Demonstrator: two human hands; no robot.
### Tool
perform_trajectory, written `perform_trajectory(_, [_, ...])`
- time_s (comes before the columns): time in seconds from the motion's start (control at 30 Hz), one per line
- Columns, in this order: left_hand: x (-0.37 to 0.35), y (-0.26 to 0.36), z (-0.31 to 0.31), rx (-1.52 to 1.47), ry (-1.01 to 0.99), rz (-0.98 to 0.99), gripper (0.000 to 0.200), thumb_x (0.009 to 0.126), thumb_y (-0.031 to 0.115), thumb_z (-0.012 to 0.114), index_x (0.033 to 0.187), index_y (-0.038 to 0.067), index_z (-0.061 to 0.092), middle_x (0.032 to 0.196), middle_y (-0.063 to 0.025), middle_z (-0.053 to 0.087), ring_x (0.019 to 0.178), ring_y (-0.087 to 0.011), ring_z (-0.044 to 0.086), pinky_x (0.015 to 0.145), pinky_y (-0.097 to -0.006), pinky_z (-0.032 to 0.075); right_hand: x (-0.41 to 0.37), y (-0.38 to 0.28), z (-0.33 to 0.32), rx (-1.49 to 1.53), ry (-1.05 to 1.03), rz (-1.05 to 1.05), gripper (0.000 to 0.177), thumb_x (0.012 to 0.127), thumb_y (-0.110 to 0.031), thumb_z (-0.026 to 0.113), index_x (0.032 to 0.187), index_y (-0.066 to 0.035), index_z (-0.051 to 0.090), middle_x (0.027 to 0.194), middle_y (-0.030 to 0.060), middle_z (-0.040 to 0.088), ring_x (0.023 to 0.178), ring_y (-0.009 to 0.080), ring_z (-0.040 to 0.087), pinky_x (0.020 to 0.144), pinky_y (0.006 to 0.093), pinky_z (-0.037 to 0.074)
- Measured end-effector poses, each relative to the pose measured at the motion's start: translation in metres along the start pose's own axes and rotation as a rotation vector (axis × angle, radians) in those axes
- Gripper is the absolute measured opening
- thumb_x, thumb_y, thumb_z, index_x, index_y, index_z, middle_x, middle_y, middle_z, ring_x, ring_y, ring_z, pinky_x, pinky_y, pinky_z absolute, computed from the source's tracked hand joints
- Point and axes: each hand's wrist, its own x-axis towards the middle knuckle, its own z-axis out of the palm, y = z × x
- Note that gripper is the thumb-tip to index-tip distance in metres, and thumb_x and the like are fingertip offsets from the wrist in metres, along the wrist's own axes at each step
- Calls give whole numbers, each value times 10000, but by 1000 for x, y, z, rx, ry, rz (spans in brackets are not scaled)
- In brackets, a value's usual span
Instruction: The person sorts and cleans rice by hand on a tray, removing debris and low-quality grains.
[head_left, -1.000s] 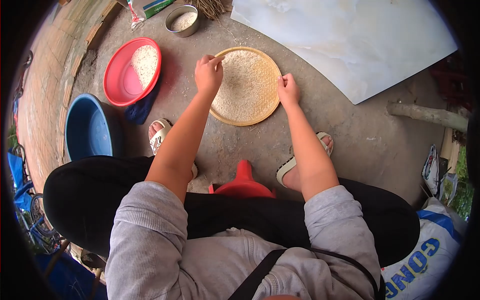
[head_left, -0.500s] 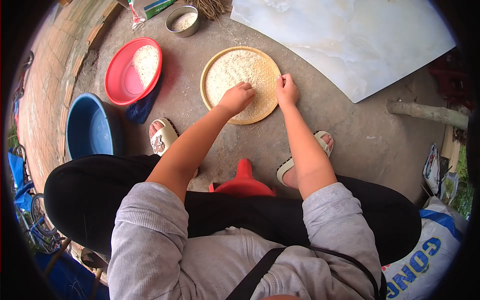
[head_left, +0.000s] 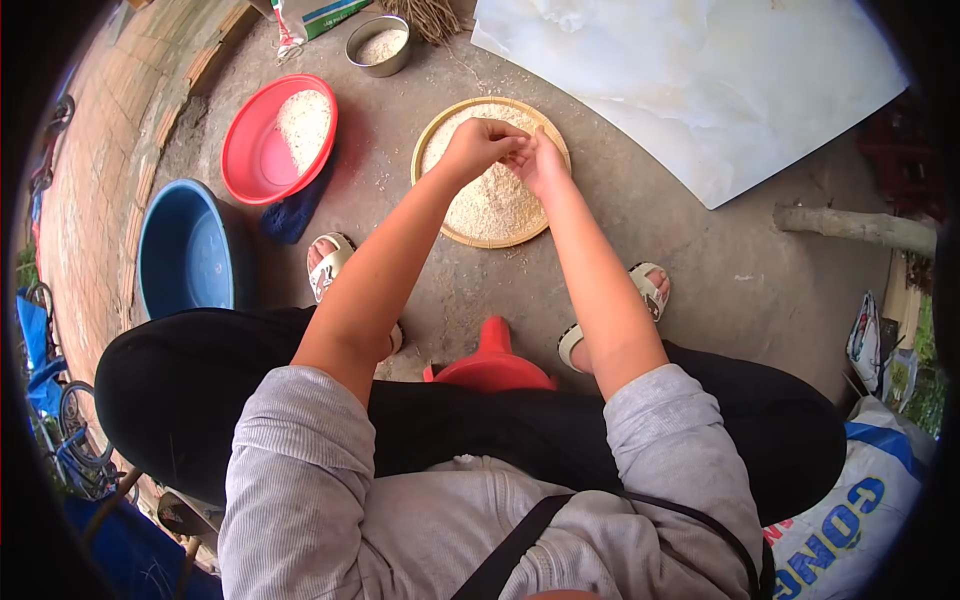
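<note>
R hand (head_left: 545,166) off tray (head_left: 417,172) rim, now by L hand (head_left: 476,148) over grain (head_left: 492,212), both hands part-curled, hold unclear

White sack (head_left: 852,515), lower right: big blue letters "CONG". Green packet (head_left: 332,15), top: print too small.

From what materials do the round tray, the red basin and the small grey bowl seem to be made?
Round tray: probably bamboo or similar plant fibre, matt, judging by its straw-coloured rim in layered strips.
Red basin: likely plastic, smooth and slightly glossy, with even colour and soft highlights.
Small grey bowl: apparently metal, given its silvery sheen; exact metal unclear.
</note>
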Motion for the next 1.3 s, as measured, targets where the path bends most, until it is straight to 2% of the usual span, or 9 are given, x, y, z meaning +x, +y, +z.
perform_trajectory(0.13, [9, 1, -1, 558, 121, 244, 193, 831, 138, 650, 999, 65, 709, 861, -100, 704, 708, -169, 658, 688, -295, 513, -19, -3, 20, 31, 50, -23, 294, 967, -246, 412, 1011, 2, 564, 938, 117, 602, 900, 229, 598, 835, 345, 526])
perform_trajectory(0.3, [10, -41, -9, 721, 298, 97, 174, 778, 180, 686, 916, 83, 730, 907, -122, 693, 744, -216, 667, 696, -320, 517, -9, -10, -13, -14, 167, 9, 333, 972, -235, 375, 981, 45, 554, 913, 148, 609, 870, 248, 605, 815, 352, 526])
perform_trajectory(0.53, [4, -82, 15, 1094, 21, 313, 251, 711, 108, 679, 956, 54, 692, 1003, -112, 663, 920, -278, 627, 814, -348, 496, -6, -22, -39, -45, 222, -55, 333, 967, -214, 368, 968, 59, 558, 911, 169, 624, 860, 254, 621, 779, 344, 536])
perform_trajectory(0.73, [18, -42, 12, 558, 188, 52, 177, 746, 116, 716, 916, 69, 726, 853, -107, 702, 762, -196, 676, 685, -288, 516, -18, -19, -16, -341, 281, -123, 341, 980, -217, 349, 986, 60, 548, 932, 167, 616, 871, 254, 619, 790, 354, 538])
perform_trajectory(0.8, [25, -26, 8, 335, 26, 1, 195, 746, 127, 716, 931, 70, 727, 856, -94, 706, 773, -199, 676, 700, -293, 514, -16, -15, -10, -381, 265, -134, 339, 982, -214, 343, 982, 59, 544, 931, 166, 613, 863, 255, 619, 789, 357, 539])
perform_trajectory(0.9, [35, -19, 8, 640, 143, 239, 196, 755, 121, 699, 944, 78, 726, 885, -104, 702, 780, -221, 673, 717, -312, 514, -13, -15, -11, -156, 179, -38, 382, 977, -231, 354, 966, 97, 550, 911, 205, 608, 821, 277, 623, 741, 371, 553])
perform_trajectory(1.0, [39, -24, 8, 727, 219, 118, 222, 760, 105, 677, 978, 87, 716, 945, -120, 690, 821, -256, 664, 749, -334, 509, -13, -20, -15, -181, 262, -83, 384, 978, -231, 351, 952, 94, 553, 902, 205, 616, 804, 269, 628, 731, 363, 554])
perform_trajectory(1.17, [16, -66, 29, 978, -53, 340, 400, 699, 80, 695, 1097, 109, 664, 1157, -95, 618, 1047, -281, 570, 926, -353, 458, -18, -34, -21, -370, 287, -197, 393, 975, -234, 358, 921, 95, 566, 858, 200, 634, 744, 256, 641, 690, 345, 558])
perform_trajectory(1.3, [12, -73, 28, 1092, -103, 236, 265, 694, 53, 685, 953, 96, 713, 987, -72, 679, 908, -249, 630, 806, -329, 503, -16, -40, -24, -400, 336, -261, 390, 972, -230, 370, 906, 95, 576, 826, 193, 641, 703, 251, 646, 661, 336, 562])
